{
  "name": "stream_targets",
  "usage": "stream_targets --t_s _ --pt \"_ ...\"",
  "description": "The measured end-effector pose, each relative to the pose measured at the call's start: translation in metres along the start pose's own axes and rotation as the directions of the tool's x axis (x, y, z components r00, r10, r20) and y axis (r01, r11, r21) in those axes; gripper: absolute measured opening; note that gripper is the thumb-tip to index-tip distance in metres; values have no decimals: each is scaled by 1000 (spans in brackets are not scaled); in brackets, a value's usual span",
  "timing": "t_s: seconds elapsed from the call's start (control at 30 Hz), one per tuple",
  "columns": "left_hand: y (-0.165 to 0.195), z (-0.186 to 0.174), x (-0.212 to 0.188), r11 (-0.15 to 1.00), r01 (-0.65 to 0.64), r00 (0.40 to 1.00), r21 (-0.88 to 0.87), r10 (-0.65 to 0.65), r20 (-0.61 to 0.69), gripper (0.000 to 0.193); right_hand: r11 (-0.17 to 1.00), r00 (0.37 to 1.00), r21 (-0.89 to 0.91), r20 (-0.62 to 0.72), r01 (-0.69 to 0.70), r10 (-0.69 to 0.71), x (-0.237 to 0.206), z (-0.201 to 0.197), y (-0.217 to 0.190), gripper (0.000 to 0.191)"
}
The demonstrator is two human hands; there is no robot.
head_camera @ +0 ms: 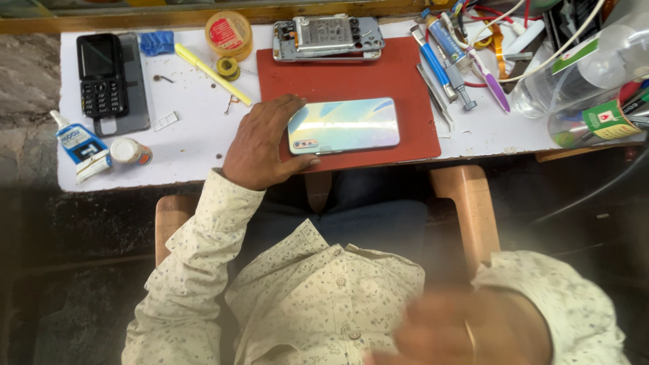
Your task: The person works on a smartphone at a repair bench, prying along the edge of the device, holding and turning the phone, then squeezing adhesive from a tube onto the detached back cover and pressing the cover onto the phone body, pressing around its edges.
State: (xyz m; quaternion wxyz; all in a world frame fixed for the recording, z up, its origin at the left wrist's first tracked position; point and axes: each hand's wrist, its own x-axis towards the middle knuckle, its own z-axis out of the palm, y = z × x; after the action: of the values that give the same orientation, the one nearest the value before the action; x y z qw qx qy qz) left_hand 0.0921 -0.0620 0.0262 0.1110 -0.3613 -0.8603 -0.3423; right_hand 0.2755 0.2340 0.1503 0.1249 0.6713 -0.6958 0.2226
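Fingers (pixel 287 108) of the left hand (pixel 260 145) curl loosely around the left end of a rectangular smartphone with an iridescent pastel back (pixel 345 125), steadying it face down on a red rubber mat (pixel 338 78). Near the body, the blurred right hand (pixel 460 328) holds nothing discernible. Lifting would need a firmer pinch.

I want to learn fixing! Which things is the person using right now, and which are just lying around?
In use:
- left hand gripping the shiny phone
- red mat under it
- right hand, blurred, holds nothing visible

Lying about:
- black keypad phone
- opened phone
- yellow pen
- glue tube
- tweezers
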Motion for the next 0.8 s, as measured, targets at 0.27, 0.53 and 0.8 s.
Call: stream_targets --t_s 0.27,0.53,0.8 --pt "5 -3 0 996 11 1000 -93 -13 -25 89 521 357 207 -521 -828 775 -18 65 101 52" --pt "6 2 -5 993 -65 996 -103 58 -66 88 292 137 808 -259 -512 956 -70 85 151 50" --pt "36 9 7 997 -6 971 77 24 -239 90 623 176 621 -627 -476 759 -21 58 142 56"
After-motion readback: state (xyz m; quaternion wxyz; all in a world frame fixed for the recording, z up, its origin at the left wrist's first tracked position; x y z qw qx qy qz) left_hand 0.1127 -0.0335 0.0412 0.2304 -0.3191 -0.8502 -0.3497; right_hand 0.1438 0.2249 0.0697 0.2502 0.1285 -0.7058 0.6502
